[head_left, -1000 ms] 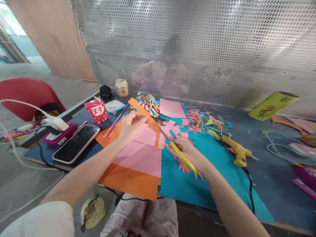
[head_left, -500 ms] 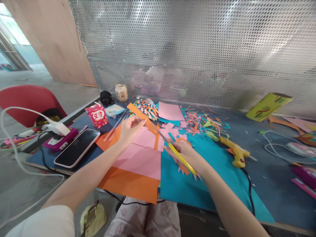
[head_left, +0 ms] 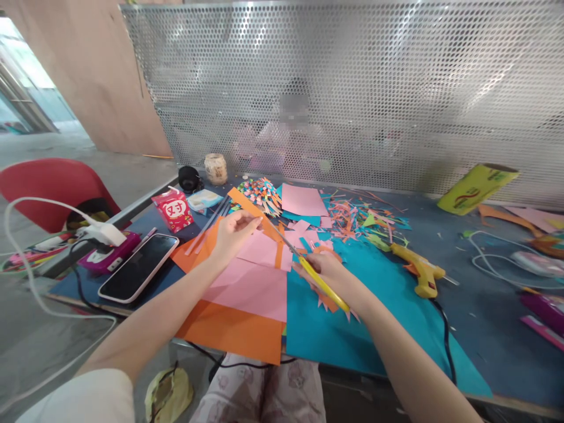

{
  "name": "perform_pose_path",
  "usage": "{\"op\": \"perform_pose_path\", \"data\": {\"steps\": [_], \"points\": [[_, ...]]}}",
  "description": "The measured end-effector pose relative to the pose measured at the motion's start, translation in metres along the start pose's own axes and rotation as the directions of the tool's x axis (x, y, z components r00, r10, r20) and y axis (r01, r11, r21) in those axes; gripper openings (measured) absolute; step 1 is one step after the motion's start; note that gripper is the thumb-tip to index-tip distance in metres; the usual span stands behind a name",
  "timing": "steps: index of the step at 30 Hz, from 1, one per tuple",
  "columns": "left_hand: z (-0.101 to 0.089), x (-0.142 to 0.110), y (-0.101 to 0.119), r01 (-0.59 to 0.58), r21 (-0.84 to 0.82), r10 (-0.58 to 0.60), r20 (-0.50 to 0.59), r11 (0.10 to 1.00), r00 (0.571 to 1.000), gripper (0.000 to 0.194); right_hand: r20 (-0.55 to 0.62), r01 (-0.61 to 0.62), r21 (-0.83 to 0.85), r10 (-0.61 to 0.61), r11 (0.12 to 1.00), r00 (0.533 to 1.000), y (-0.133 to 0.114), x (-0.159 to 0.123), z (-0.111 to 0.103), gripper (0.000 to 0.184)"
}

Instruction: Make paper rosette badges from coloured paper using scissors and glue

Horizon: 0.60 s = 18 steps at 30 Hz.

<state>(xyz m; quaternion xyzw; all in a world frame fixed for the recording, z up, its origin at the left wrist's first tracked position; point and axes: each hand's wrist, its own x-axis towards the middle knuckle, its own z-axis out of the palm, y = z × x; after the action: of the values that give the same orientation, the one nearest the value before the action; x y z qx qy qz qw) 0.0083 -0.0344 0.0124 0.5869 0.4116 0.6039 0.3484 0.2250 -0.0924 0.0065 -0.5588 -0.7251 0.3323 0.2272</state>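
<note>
**Orange Paper Strip Held at the Scissor Blades**

The orange paper strip (head_left: 247, 202) is pinched between the fingertips of the left hand (head_left: 233, 234), raised beyond the far left corner of the blue sheet (head_left: 396, 317). The yellow-handled scissors (head_left: 324, 284) are gripped in the right hand (head_left: 332, 271), above the left part of the blue sheet, with their blades directed at the strip. Pink paper (head_left: 251, 288) lies to the left of the blue sheet; the hot glue gun (head_left: 420, 270) rests at its far right edge. A fingertip could be nicked if the blades were advanced too far along the strip. A crooked edge could be produced if the lightly supported paper were twisted. The glue gun could be dragged if its black cord (head_left: 446, 335), crossing the blue sheet's right side, were snagged by the forearm.
</note>
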Motion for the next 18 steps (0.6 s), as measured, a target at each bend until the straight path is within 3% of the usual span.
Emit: {"op": "perform_pose_path", "data": {"steps": [10, 18], "points": [[0.0012, -0.0010, -0.0013, 0.027, -0.027, -0.026, 0.041, 0.999, 0.999, 0.026, 0.033, -0.006, 0.142, 0.002, 0.990, 0.999, -0.0034, -0.0020, 0.0019, 0.046], [0.0011, -0.0013, -0.0036, 0.023, -0.031, -0.021, 0.053, 0.999, 0.998, 0.025, -0.007, -0.031, 0.060, 0.031, 0.998, 0.999, 0.0061, 0.0065, 0.0064, 0.052]]}}
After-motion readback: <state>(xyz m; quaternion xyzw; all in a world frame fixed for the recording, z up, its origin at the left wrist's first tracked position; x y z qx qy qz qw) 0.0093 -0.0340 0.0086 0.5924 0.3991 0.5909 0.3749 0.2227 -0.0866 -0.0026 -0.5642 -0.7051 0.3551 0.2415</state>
